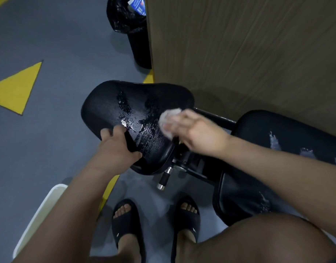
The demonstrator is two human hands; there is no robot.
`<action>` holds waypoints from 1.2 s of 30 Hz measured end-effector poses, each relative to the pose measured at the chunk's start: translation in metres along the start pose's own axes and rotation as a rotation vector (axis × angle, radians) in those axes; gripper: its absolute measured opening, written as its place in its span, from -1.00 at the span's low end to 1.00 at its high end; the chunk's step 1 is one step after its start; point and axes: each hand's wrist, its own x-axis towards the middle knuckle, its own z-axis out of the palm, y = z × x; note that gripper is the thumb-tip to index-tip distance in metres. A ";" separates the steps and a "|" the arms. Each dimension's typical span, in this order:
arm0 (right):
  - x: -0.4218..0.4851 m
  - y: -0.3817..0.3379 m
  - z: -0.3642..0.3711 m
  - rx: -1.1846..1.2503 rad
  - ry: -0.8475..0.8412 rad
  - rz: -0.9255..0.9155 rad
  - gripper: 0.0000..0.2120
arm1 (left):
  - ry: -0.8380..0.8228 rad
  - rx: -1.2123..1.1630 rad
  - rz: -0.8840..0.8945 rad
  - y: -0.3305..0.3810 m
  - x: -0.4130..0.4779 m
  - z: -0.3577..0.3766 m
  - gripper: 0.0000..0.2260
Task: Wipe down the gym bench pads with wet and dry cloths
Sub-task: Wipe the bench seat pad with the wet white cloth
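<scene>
now the wet pass is looking like the step in hand. the seat (125,103) is carrying beads and streaks of water across its middle, and the right hand (197,131) is working a white cloth (169,120) on its right side, close to the edge by the frame. the back pad (277,141), off to the right, is showing wet smears too, so drying is probably waiting on both.

the next move is likely calling for a sweep of the cloth leftward through the pooled patch, with flat, even pressure so the water is being spread or lifted and not pushed over the rim. after that a dry cloth is needed, and none is showing here. a white tub (43,211) is sitting on the floor at lower left, and its contents are hidden.

the left hand (117,143) is reaching in from below and clamping the seat's near left edge, thumb on one side and curled fingers on the other, seemingly steadying it. the right arm is coming across from the right, wrist low, hand lying over the cloth. that hand is motion-blurred, so i cannot tell whether its fingers are curling round the cloth or pressing it flat. the cloth is bunched, poking out above and below the fingers.
</scene>
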 end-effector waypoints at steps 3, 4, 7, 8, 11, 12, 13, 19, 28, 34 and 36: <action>0.014 0.021 -0.001 0.017 0.223 0.301 -0.73 | 0.000 -0.001 0.007 -0.002 -0.003 0.000 -0.27; 0.018 0.020 0.003 0.026 0.232 0.422 -0.72 | 0.002 0.004 0.009 -0.001 -0.003 -0.001 -0.26; 0.022 0.000 0.017 0.005 0.111 0.661 -0.56 | -0.003 0.020 0.001 0.001 -0.003 -0.002 -0.25; 0.020 -0.008 0.019 -0.017 0.079 0.664 -0.54 | -0.006 0.025 -0.005 0.002 -0.003 -0.003 -0.27; 0.008 -0.034 0.011 0.039 -0.010 0.561 -0.53 | -0.010 0.050 -0.012 0.007 -0.003 -0.003 -0.32; 0.005 -0.034 0.009 0.054 -0.034 0.526 -0.50 | -0.015 0.055 -0.016 0.008 -0.003 -0.003 -0.33; 0.005 -0.029 0.008 0.031 -0.046 0.515 -0.51 | -0.021 0.058 -0.020 0.010 -0.003 -0.003 -0.33; 0.032 -0.013 0.001 0.263 0.095 1.253 -0.73 | -0.043 0.057 -0.032 0.014 -0.006 -0.004 -0.28; 0.022 -0.054 0.004 0.704 0.180 1.484 -0.77 | -0.065 0.076 -0.053 0.023 -0.005 -0.002 -0.35; 0.025 -0.025 0.000 0.896 0.326 1.508 -0.65 | -0.043 0.071 -0.039 0.018 -0.007 -0.002 -0.30; 0.019 -0.042 0.005 0.820 0.177 1.481 -0.72 | -0.043 0.071 -0.031 0.017 -0.006 -0.003 -0.28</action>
